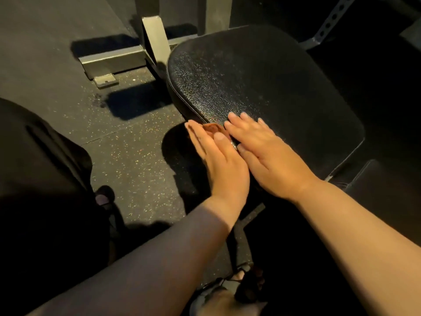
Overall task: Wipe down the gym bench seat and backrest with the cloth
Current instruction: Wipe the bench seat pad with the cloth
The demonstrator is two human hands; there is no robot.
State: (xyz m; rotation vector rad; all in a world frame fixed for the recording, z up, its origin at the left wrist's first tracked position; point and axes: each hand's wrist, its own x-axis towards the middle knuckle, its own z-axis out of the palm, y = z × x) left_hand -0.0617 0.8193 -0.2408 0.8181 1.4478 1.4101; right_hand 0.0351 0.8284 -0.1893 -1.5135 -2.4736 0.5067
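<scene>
— How are the hands held?

— The left hand [218, 160] is set on edge with its fingers straight and close together, laid against the near left rim of the bench seat pad [262, 83]. Its thumb is stretched forward along the top. The right hand [266, 153] is spread flat, palm down, on the pad just beside it, with nothing gripped. The two hands are touching along their inner sides.

— And where is the cloth?

— A small bunched part of a brown cloth [214, 130] is seen at the pad's rim, tucked between the left hand's fingers and thumb. The rest is hidden under the hands. Whether it is touched by the right forefinger cannot be told.

— What is worn on the arms?

— The left forearm is covered by a dark sleeve [159, 254]; the right forearm is bare.

— What is seen around the pad?

— The pad is black and grained, with light caught on its near left part. A speckled rubber floor [127, 144] lies to its left. A grey steel frame foot [114, 60] is bolted to that floor. A perforated steel bar [335, 19] is seen at the upper right. A sandalled foot [239, 281] is seen below the arms.
</scene>
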